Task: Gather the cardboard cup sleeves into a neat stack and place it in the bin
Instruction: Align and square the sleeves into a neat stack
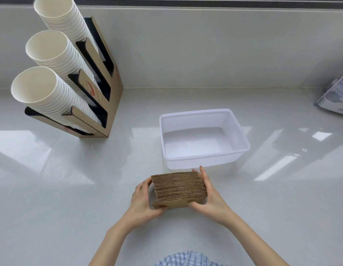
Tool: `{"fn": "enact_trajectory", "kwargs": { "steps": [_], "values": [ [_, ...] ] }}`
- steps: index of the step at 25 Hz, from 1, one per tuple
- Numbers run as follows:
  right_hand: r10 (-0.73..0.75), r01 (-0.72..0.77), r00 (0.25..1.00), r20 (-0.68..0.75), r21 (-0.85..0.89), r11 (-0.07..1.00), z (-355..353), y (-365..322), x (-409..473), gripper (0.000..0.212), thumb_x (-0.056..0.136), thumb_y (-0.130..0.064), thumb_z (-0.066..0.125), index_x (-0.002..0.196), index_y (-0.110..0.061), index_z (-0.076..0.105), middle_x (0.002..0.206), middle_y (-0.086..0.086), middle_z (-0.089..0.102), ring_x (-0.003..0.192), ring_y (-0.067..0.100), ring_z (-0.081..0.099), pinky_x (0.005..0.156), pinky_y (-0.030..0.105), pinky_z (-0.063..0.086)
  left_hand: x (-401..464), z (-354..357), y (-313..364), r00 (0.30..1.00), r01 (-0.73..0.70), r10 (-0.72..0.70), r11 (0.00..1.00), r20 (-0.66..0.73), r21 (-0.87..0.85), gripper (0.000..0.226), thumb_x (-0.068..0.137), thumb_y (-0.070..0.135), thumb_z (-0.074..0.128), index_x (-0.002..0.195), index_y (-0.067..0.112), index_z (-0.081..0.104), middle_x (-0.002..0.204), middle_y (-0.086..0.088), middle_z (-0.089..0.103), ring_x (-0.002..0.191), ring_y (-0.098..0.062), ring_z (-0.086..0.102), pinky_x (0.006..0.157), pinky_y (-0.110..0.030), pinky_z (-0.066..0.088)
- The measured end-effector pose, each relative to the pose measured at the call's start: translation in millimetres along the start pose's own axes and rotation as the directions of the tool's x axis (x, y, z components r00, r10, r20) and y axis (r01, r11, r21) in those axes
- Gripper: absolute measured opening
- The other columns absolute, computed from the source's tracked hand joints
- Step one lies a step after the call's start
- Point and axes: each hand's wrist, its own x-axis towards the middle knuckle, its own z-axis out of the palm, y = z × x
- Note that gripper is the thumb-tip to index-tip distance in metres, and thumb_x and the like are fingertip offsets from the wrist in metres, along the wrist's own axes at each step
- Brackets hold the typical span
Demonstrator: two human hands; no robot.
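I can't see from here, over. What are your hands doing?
Left hand, right hand clamp sleeve stack. Bin empty, just ahead. Path clear.

I've got the sleeves (179,187) between my left hand (142,200) and right hand (209,196), just before the bin (241,135) on the counter (282,198), cup rack (113,89) far left behind, a dispenser (335,96) far right.
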Motion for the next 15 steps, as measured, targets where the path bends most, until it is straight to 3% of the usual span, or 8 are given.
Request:
{"fn": "enact_trajectory", "kwargs": {
  "steps": [3,5,8,12,15],
  "values": [
    [0.027,-0.027,1.000,-0.010,0.022,0.999,-1,2,-2,0.095,0.074,-0.007,0.066,0.137,-0.039,0.002,0.136,-0.023,0.036,0.114,-0.024,0.040,0.090,-0.005,0.030,3,0,-2,1.000,0.003,-0.003,1.000,0.004,0.029,0.102,0.047,0.056,0.057,0.136,0.022,0.022,0.131,0.010,0.033,0.128,-0.009,0.021,0.105,-0.024,0.018],
    [0.007,-0.008,1.000,-0.017,-0.010,1.000,3,-1,-2,0.091,0.074,-0.006,0.063,0.140,-0.034,0.007,0.139,-0.013,0.039,0.123,-0.011,0.040,0.101,0.007,0.032,5,3,0,1.000,-0.024,0.025,0.997,-0.011,0.075,0.100,0.046,0.059,0.055,0.135,0.025,0.023,0.122,0.017,0.031,0.126,-0.009,0.021,0.103,-0.024,0.019],
    [-0.051,0.049,0.997,-0.063,-0.043,0.998,9,-7,-1,0.092,0.073,-0.004,0.062,0.137,-0.032,0.003,0.143,-0.004,0.027,0.134,0.006,0.027,0.112,0.019,0.022,6,9,3,0.995,-0.092,0.096,0.987,-0.019,0.128,0.093,0.050,0.059,0.054,0.134,0.028,0.027,0.121,0.023,0.031,0.125,-0.011,0.023,0.104,-0.026,0.022],
    [-0.060,0.058,0.998,-0.020,-0.084,0.995,3,-4,-1,0.090,0.074,-0.005,0.061,0.142,-0.026,0.006,0.140,-0.006,0.027,0.132,0.001,0.026,0.105,0.002,0.019,6,1,1,0.994,-0.101,0.093,0.986,0.061,0.136,0.092,0.056,0.052,0.056,0.137,0.028,0.019,0.129,0.019,0.030,0.129,-0.012,0.018,0.105,-0.025,0.018],
    [-0.051,0.050,0.998,-0.020,-0.075,0.996,-6,-1,0,0.084,0.075,-0.007,0.064,0.141,-0.027,0.016,0.136,-0.007,0.038,0.126,0.000,0.038,0.095,-0.006,0.024,5,-9,3,0.988,-0.066,0.056,0.995,0.143,0.070,0.085,0.062,0.039,0.058,0.136,0.034,0.016,0.129,0.019,0.027,0.131,-0.006,0.014,0.105,-0.023,0.015]
  ]
}}
